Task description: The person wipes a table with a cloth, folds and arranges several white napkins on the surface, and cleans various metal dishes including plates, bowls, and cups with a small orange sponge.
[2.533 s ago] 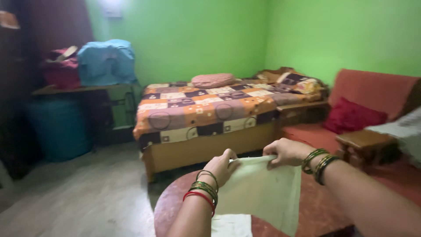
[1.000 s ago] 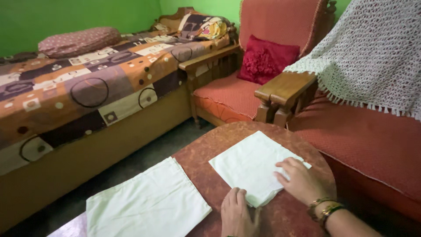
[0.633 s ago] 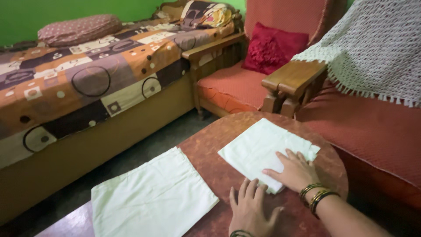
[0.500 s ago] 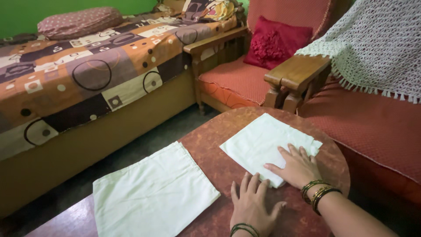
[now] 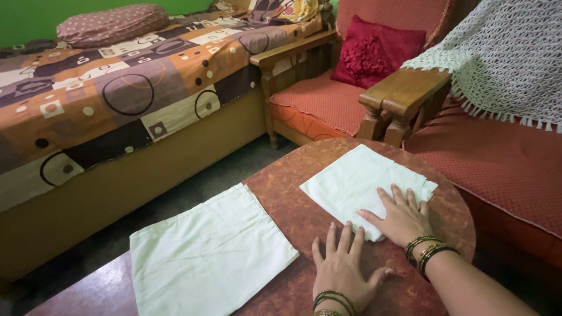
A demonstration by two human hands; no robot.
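The right hand lies flat, fingers spread, on the near corner of the folded cloth, a pale greenish-white square sitting at the far right part of the bench, close to its rounded edge. The palm presses down rather than pinching, which looks like a way to keep the layers lying flat and square; the grip here is released, open and weighing on the fabric. The left hand rests just beside it, palm down on the bare reddish-brown top near the bench's near edge, its fingertips touching or almost touching the cloth's near corner, grasping nothing. It seems placed there to steady the corner where the folds meet. Green bangles ring the right wrist, and a similar set shows on the left.

A second cloth, larger and spread open in a single layer, lies toward the bench's left side, well apart from both hands, its left part hanging past the edge. Beyond the bench stand a bed with a patterned cover, a red-cushioned wooden chair with a dark red pillow, and a pale crocheted throw draped over the seat at the right
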